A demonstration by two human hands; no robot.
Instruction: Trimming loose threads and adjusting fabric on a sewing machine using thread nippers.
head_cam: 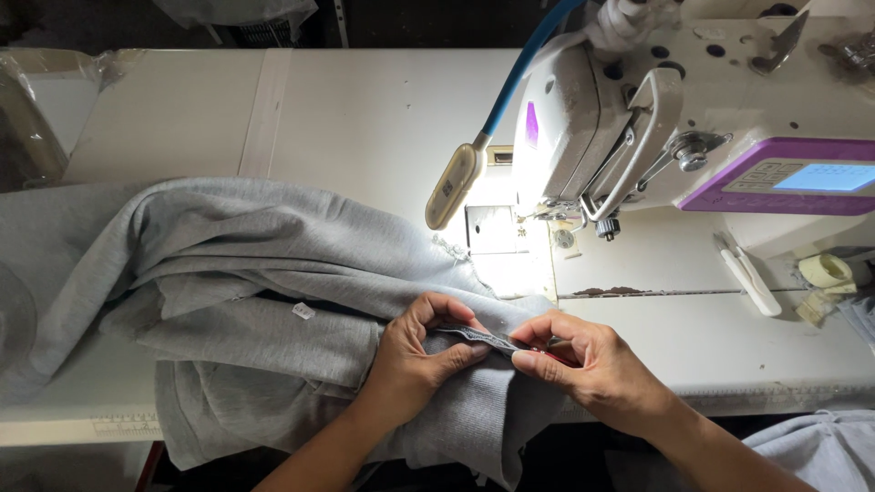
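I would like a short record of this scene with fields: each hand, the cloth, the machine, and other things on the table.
left hand: pinches a dark narrow strip against the grey fabric
right hand: pinches the other end of the strip
grey fabric: heaped on the white table, hanging over its near edge
sewing machine: white with purple panel, lamp lit
other things: white tweezers, tape roll

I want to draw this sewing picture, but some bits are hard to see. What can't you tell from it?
- Head view: the needle of the sewing machine is lost in lamp glare.
- The dark strip pinched by the left hand and right hand: too small to name.
- The grey cloth runs off the left and bottom edges.
- The small white tag is too tiny to read.
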